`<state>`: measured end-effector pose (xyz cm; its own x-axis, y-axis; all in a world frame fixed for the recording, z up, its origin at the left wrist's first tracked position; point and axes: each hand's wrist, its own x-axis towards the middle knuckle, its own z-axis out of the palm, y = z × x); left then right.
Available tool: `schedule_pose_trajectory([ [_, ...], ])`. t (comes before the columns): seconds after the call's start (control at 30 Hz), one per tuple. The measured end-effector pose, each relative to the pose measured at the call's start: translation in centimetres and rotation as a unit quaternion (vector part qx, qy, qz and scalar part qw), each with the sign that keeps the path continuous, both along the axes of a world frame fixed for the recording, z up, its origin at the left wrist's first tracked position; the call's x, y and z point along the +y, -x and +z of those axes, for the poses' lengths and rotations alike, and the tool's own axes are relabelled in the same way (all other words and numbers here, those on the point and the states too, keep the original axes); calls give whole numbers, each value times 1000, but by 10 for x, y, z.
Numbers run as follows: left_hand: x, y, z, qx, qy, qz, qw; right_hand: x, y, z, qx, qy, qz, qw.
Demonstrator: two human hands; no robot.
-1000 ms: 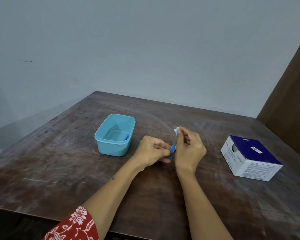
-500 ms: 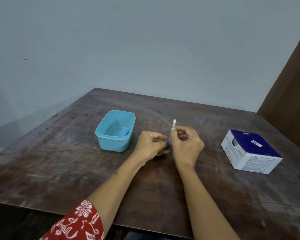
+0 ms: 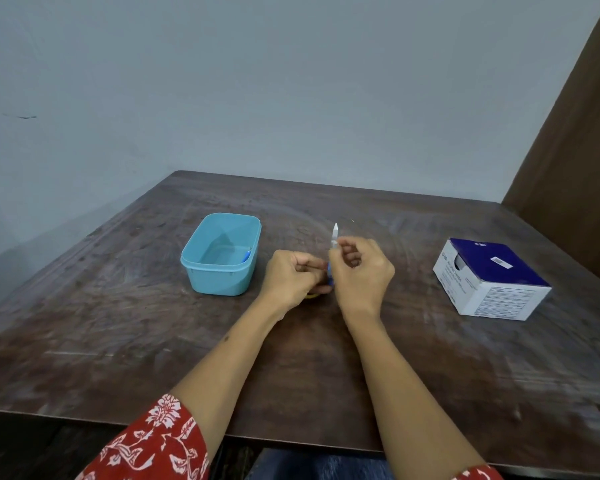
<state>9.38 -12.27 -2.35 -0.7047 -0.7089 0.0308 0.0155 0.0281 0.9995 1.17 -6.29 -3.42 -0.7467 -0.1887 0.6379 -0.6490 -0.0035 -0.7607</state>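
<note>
Needle (image 3: 334,233), capped: centre of frame, held above the table (image 3: 326,358) between both hands. Long axis near upright, white cap uppermost, blue base below. Right hand (image 3: 361,271): fingers curled, pinching the white upper part. Left hand (image 3: 291,280): fingers curled, pinching the blue base. Blue tub (image 3: 201,271): left of centre, nearer the left hand. Box (image 3: 492,282): right of frame, well apart.

Soft, even indoor light, faint shadows, slight blur throughout, wide-angle bending at the edges.
</note>
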Motion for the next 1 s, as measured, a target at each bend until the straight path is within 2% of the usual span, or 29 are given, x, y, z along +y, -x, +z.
schedule_pose_trajectory([
  [0.1,1,-1,0,-18,13,-38,999,1,3,1,4,25,-8,1000],
  [0.27,-4,0,-4,-1,63,47,997,1,-2,-1,-8,-41,17,999],
  [0.33,-6,0,-4,-6,53,31,998,0,0,-2,6,-42,13,999],
  [0.47,-1,0,-1,-22,17,-26,999,1,4,0,20,13,-9,1000],
  [0.67,-4,1,-3,6,29,30,999,2,-2,-1,-21,-37,18,999],
  [0.87,-5,1,-4,-21,20,-28,999,1,3,1,16,6,1,1000],
  [1.0,-4,1,-3,7,52,29,998,3,-2,2,-35,-25,17,999],
])
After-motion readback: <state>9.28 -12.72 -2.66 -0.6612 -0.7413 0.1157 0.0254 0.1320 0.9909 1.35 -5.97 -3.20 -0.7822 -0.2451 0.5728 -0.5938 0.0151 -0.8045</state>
